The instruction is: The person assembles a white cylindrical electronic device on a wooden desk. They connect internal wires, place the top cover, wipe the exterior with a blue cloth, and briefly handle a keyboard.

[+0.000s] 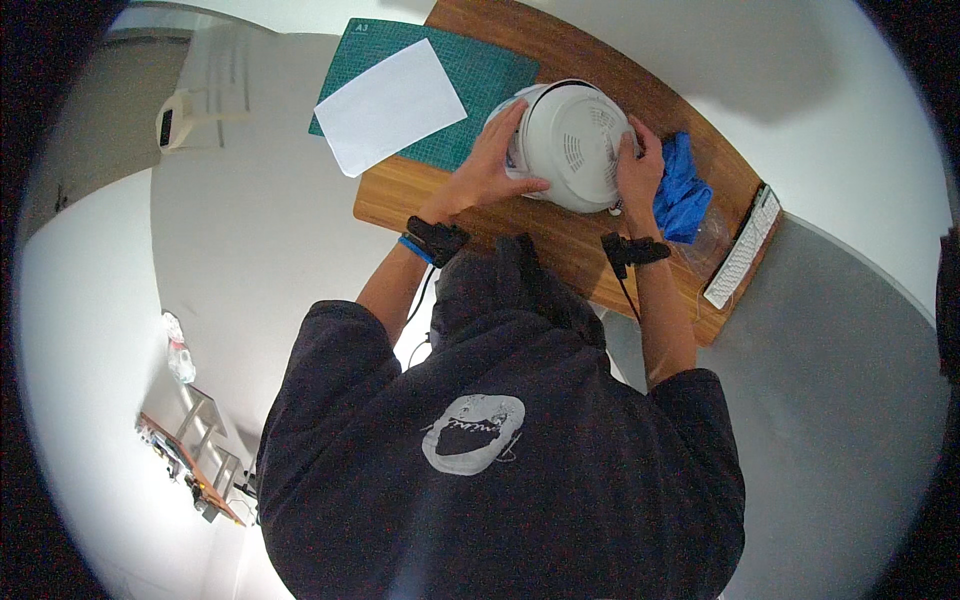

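We grip the upturned white cooker point(570, 145) with left hand point(487, 170) and right hand point(638, 170), fingers closed on its sides; its base remains unopened on the surface point(560, 245).

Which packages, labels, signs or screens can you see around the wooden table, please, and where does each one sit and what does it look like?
Blank white sheet of paper: rectangular, lying on the green cutting mat at the table's far left.
Small white printed mark: on the mat's far left corner, too small to describe further.
Clear plastic bag: crumpled, at the table's right end between the blue cloth and the white keyboard.
No screens or signs show.
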